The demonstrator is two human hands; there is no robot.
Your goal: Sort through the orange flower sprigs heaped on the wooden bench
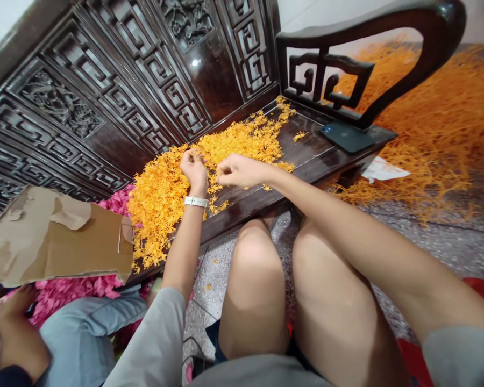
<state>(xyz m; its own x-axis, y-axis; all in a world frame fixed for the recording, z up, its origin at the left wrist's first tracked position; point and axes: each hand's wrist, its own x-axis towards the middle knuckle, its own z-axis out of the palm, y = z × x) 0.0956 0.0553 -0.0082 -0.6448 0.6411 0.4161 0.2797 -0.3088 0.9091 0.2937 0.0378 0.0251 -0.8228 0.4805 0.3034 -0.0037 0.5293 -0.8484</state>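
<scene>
A long heap of small yellow-orange artificial flower pieces (pixel 159 185) covers much of the dark wooden bench seat. My left hand (pixel 194 166), with a pale watch band (pixel 196 201) at the wrist, is held over the heap with its fingers curled together near a few pieces. Just right of it, my right hand (pixel 237 169) is closed, thumb and forefinger pressed together, above the heap's front edge. The two hands are close but apart. Whatever lies between the fingers of either hand is too small or hidden to make out.
A dark phone (pixel 347 137) lies on the bench (pixel 306 166) near the armrest (pixel 371 32). Orange strands (pixel 439 123) pile up at the right. On the left are a torn cardboard piece (pixel 64 242), pink petals (pixel 75 295) and another person's jeans-clad leg (pixel 89 333).
</scene>
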